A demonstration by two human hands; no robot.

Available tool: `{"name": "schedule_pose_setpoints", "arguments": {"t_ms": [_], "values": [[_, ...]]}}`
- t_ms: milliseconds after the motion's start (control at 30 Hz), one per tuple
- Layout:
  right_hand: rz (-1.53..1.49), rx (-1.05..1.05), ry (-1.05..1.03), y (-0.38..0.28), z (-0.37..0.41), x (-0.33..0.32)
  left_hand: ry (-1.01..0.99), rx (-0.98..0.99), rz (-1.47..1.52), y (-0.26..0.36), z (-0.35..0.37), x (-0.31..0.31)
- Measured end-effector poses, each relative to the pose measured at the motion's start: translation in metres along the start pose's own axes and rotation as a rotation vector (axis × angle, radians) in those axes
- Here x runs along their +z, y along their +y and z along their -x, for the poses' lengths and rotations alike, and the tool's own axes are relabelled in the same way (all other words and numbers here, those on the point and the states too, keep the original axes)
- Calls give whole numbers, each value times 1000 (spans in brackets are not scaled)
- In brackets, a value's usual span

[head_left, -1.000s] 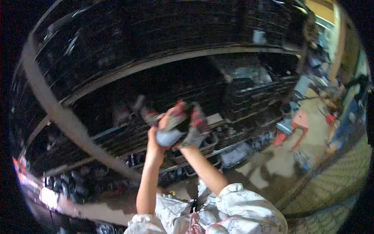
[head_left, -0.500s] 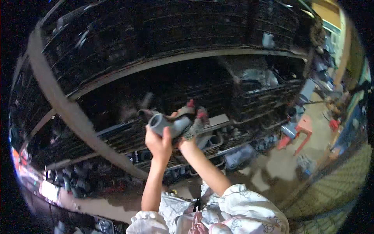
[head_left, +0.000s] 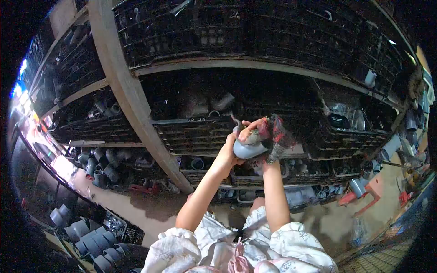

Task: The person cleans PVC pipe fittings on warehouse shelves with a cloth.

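A grey pipe fitting is held up in front of the shelves, between both hands. My left hand is wrapped round its left side. My right hand holds a dark, frayed cloth with red patches against the top and right of the fitting. The cloth hides part of my right fingers and hangs over the wrist. Behind the hands is a black crate on the middle shelf, with a grey ring-shaped piece at its rim.
A wooden post slants down on the left. Crates of grey fittings line the lower shelves. More grey fittings lie at the lower left. A red stool lies on the floor at the right.
The view has turned left and steadied. The fitting has been turned, so its open end no longer faces the camera. The cloth now lies against the fitting's upper right side.
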State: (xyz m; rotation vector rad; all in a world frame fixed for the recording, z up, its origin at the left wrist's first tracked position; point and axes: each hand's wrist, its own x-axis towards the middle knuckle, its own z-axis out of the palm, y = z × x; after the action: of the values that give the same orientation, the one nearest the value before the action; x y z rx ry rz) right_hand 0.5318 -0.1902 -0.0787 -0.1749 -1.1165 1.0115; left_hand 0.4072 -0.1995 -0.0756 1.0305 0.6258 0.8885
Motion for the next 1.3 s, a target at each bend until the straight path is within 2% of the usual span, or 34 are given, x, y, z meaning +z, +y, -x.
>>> {"name": "schedule_pose_setpoints", "arguments": {"t_ms": [33, 67, 100, 167, 200, 267, 300, 367, 400, 500, 533, 567, 633, 667, 700, 767, 800, 867, 900, 933, 967, 1000, 1033, 1067, 1100, 1200, 1267, 1300], "values": [[7, -76, -67, 1, -6, 1, 70, 74, -27, 6, 7, 7], [-139, -129, -116, 4, -7, 4, 137, 148, -54, 9, 9, 12], [-287, -174, -174, 3, -10, 12, 161, 343, -152, 8, 8, 14], [-565, -174, -86, -1, -3, 19, 210, 732, -344, 3, 7, 16], [-652, -124, 1, 1, 3, 19, 201, 815, -413, 7, 10, 15], [-825, -20, 174, 7, 14, 21, 234, 871, -747, 16, 18, 9], [-729, -26, 300, 9, 16, 24, 248, 932, -908, 17, 16, 5], [-529, -34, 546, 10, 20, 31, 329, 1016, -1032, 19, 14, 2], [-457, -34, 442, -2, 20, 43, 371, 1058, -1095, 20, 14, 1], [-317, -109, 420, 1, 20, 48, 220, 643, -504, 12, 14, 5], [-120, -175, 258, -5, 18, 48, 192, 505, -388, 10, 15, 5], [86, -245, 195, -11, 14, 47, 102, 322, -193, 12, 17, 5], [-189, -110, 18, -22, 6, 48, -77, -56, 192, 16, 23, 3], [2, 131, 97, -21, 9, 34, -191, -75, 188, 11, 24, -2], [296, -3, -141, -46, 0, 50, -351, -110, 266, -1, 20, -14], [279, 246, -215, -62, 1, 67, -614, -170, 419, -12, 9, -28], [341, 281, -149, -66, 5, 71, -428, -133, 368, -7, 14, -19], [148, 191, -29, -50, 3, 60, -59, -53, 261, 10, 24, 5], [51, 146, 29, -39, 1, 52, 23, 181, 89, 6, 18, 2], [-204, 60, -144, -32, -5, 45, 106, 413, -86, -1, 8, -4], [-454, -20, -11, -22, 0, 47, 190, 645, -263, -5, 0, -8], [-288, -35, 130, -16, 5, 50, 321, 796, -479, 13, 14, 5], [-121, -48, 268, -8, 11, 54, 414, 851, -623, 19, 18, 6], [-213, -32, 491, 14, 22, 50, 456, 883, -619, 18, 16, 3], [-96, -8, 756, 10, 28, 72, 497, 922, -615, 17, 11, 0], [-162, -146, 657, 21, 33, 76, 506, 1002, -639, 6, 12, -1], [26, -210, 582, 15, 24, 74, 485, 1080, -729, 2, 12, -4], [121, -241, 540, 9, 19, 72, 449, 899, -682, 9, 23, 3]]}}
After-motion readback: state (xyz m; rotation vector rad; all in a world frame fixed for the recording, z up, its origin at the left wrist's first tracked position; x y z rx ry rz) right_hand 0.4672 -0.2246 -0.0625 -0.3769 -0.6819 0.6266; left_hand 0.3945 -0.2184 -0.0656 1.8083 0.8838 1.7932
